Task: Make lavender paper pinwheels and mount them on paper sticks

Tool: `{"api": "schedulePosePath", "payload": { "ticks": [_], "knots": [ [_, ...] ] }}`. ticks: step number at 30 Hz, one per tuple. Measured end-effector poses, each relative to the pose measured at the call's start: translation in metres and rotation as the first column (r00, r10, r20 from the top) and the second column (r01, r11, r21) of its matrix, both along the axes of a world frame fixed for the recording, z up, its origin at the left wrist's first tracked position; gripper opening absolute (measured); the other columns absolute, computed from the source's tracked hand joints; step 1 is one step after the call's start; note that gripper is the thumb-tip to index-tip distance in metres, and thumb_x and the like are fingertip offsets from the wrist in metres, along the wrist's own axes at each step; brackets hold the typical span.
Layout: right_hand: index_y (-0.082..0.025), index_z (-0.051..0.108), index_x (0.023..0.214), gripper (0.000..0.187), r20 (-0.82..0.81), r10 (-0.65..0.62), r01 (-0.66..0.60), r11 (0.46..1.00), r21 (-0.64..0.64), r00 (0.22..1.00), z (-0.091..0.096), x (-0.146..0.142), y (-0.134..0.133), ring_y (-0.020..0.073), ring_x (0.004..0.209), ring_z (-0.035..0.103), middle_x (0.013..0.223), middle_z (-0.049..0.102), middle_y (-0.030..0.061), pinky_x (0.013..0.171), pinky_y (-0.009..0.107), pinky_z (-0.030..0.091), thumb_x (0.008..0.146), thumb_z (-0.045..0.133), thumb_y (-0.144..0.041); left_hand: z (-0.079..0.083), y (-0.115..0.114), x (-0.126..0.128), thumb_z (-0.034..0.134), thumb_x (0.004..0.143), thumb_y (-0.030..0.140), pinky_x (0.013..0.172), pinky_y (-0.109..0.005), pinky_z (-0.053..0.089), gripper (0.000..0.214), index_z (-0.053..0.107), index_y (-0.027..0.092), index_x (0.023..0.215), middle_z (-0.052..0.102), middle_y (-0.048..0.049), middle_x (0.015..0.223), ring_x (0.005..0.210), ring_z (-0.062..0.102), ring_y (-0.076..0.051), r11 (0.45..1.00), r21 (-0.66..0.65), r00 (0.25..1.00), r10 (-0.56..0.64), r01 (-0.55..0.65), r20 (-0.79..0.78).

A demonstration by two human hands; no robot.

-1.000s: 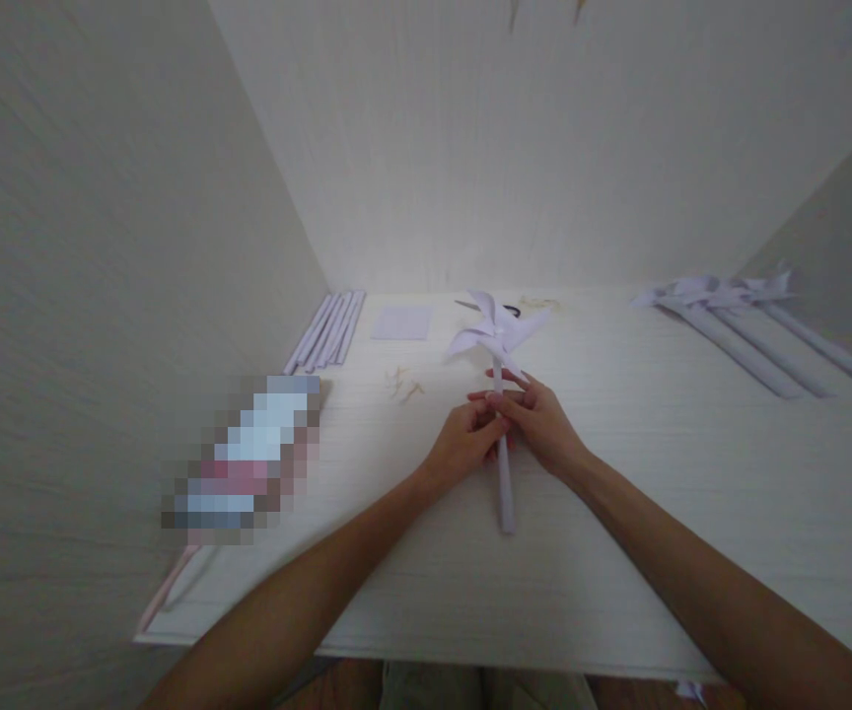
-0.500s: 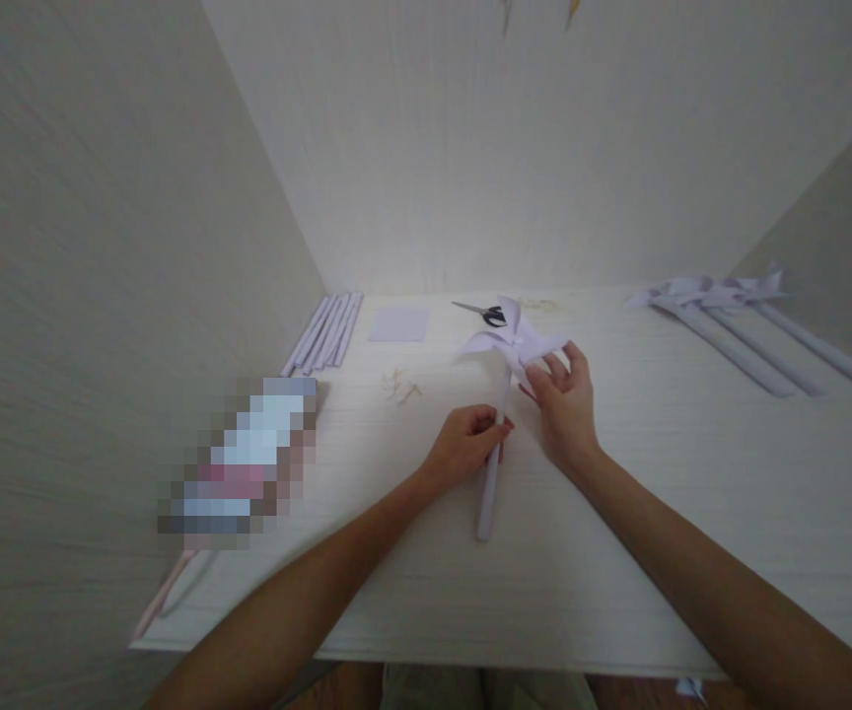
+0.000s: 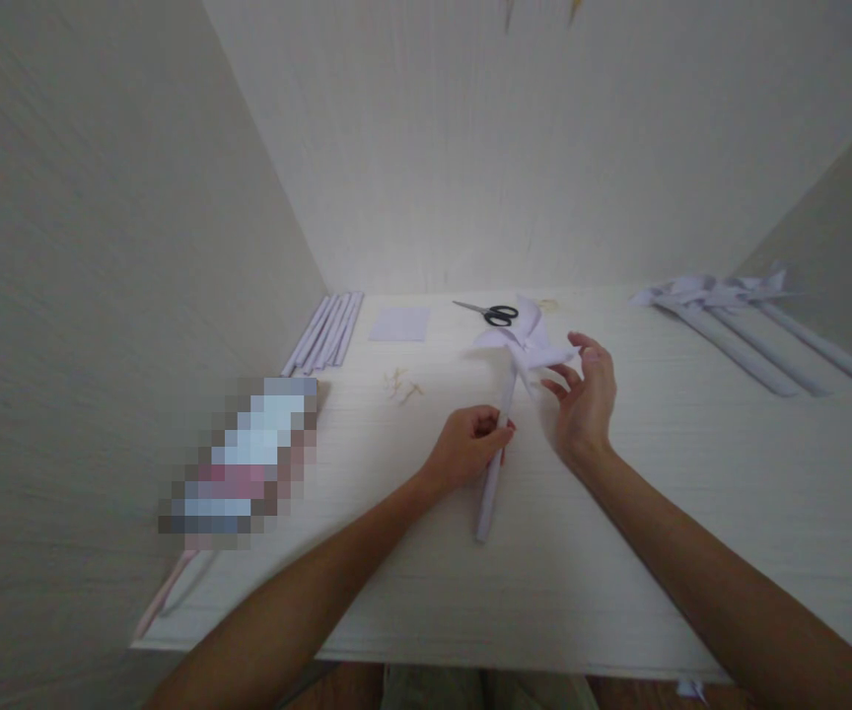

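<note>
A pale lilac paper pinwheel (image 3: 530, 345) on a rolled-paper stick is held over the middle of the table. Wrapped round that stick, below the blades, is my left hand (image 3: 470, 442), closed on it. My right hand (image 3: 587, 399) is open just right of the blades, its fingers apart and partly curled; whether a fingertip touches the paper I cannot tell. Behind the pinwheel lie black-handled scissors (image 3: 498, 315), their blades pointing left.
Several rolled paper sticks (image 3: 328, 330) lie at the back left, beside a square sheet (image 3: 399, 323). Small twisted bits (image 3: 402, 385) are on the white table (image 3: 396, 592). Several finished pinwheels (image 3: 729, 296) rest at the right. A blurred-out object (image 3: 248, 463) stands left. Walls close three sides.
My right hand has let go of the blade and moved a little right, its fingers opening. The pinwheel's head has turned and tilted slightly to the right. My left hand keeps its grip.
</note>
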State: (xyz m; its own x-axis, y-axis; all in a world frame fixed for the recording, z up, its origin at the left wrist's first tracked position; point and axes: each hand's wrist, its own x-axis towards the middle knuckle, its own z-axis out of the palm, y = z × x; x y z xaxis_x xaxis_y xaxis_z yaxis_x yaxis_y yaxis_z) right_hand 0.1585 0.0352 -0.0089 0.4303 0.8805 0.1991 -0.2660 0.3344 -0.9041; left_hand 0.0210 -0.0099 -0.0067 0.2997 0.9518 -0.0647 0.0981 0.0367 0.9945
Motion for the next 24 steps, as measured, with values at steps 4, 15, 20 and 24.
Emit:
{"api": "schedulePosePath", "payload": {
  "ticks": [4, 15, 20, 24],
  "knots": [
    [-0.025, 0.055, 0.088, 0.023, -0.022, -0.019, 0.018, 0.999, -0.049, 1.000, 0.001, -0.001, 0.000, 0.0078, 0.067, 0.057, 0.101, 0.053, -0.0019, 0.048, 0.018, 0.040, 0.072, 0.049, -0.040, 0.001, -0.001, 0.000, 0.050, 0.069, 0.027, 0.040, -0.018, 0.029, 0.013, 0.054, 0.014, 0.071, 0.047, 0.0057, 0.047, 0.037, 0.037, -0.004, 0.999, -0.021, 0.999, 0.027, -0.026, 0.017],
    [-0.016, 0.060, 0.071, 0.024, 0.410, 0.062, -0.062, 0.998, -0.014, 0.910, 0.004, -0.009, -0.014, 0.0102, 0.056, 0.051, 0.064, 0.057, -0.0001, 0.050, 0.023, 0.037, 0.079, 0.044, -0.033, 0.003, 0.000, 0.002, 0.051, 0.071, 0.030, 0.035, -0.016, 0.031, 0.017, 0.052, 0.013, 0.076, 0.050, 0.0044, 0.050, 0.036, 0.039, -0.004, 0.987, -0.037, 0.985, 0.161, -0.158, 0.068],
    [-0.018, 0.057, 0.075, 0.021, 0.696, 0.069, -0.157, 0.986, 0.063, 0.715, 0.008, -0.014, -0.024, 0.0125, 0.061, 0.050, 0.066, 0.055, 0.0004, 0.055, 0.026, 0.038, 0.082, 0.040, -0.028, 0.001, 0.000, 0.002, 0.051, 0.071, 0.031, 0.037, -0.016, 0.032, 0.018, 0.052, 0.014, 0.077, 0.049, 0.0042, 0.052, 0.037, 0.039, -0.004, 0.989, -0.022, 0.988, 0.145, -0.144, 0.059],
    [-0.019, 0.052, 0.072, 0.018, 0.791, -0.006, -0.173, 0.975, 0.142, 0.611, 0.009, -0.017, -0.027, 0.0135, 0.064, 0.049, 0.068, 0.052, 0.0014, 0.056, 0.027, 0.037, 0.082, 0.038, -0.023, 0.000, -0.001, 0.002, 0.051, 0.071, 0.031, 0.039, -0.017, 0.032, 0.018, 0.052, 0.014, 0.076, 0.049, 0.0039, 0.052, 0.039, 0.040, -0.005, 0.994, 0.012, 0.994, 0.106, -0.106, 0.020]
  ]
}}
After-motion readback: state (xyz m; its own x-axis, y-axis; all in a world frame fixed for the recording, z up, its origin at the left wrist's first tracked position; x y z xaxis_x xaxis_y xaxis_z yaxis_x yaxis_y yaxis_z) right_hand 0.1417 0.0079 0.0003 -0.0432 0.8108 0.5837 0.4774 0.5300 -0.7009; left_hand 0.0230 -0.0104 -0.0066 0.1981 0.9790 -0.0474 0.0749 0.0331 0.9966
